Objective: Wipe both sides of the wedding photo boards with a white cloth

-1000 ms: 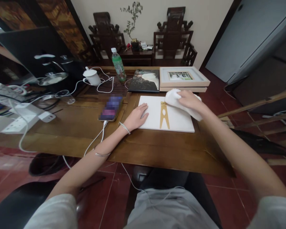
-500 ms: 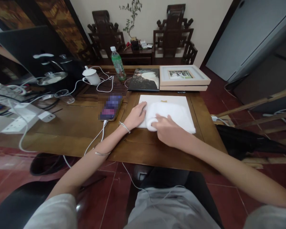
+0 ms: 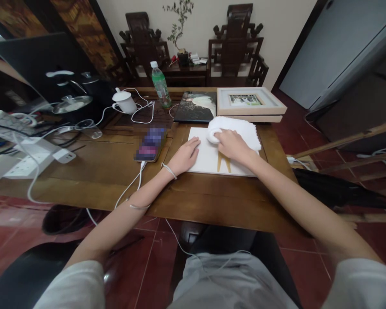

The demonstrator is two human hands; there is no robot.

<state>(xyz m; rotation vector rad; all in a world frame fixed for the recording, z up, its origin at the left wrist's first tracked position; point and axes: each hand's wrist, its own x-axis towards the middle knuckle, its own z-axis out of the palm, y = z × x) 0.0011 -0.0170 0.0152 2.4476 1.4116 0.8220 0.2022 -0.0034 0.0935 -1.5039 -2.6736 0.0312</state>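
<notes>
A flat white board [image 3: 207,161] with a gold-coloured shape [image 3: 224,164] on its face lies on the wooden table. My left hand [image 3: 185,154] rests flat on the board's left edge, fingers stretched out. Bunched in my right hand [image 3: 233,145] is a white cloth [image 3: 236,125], pressed on the upper part of the board and spreading past its far edge. The upper part of the gold shape is hidden under cloth and hand.
Behind the board lie a dark picture panel [image 3: 196,106] and stacked light-wood frames [image 3: 251,99]. To the left are a phone [image 3: 151,143] on a cable, a green bottle [image 3: 161,86], a lidded white cup [image 3: 125,103] and a power strip [image 3: 32,159].
My right hand has pushed the cloth away from me, toward the board's far edge. The lower part of the gold shape has come into view. My left hand stays in place.
</notes>
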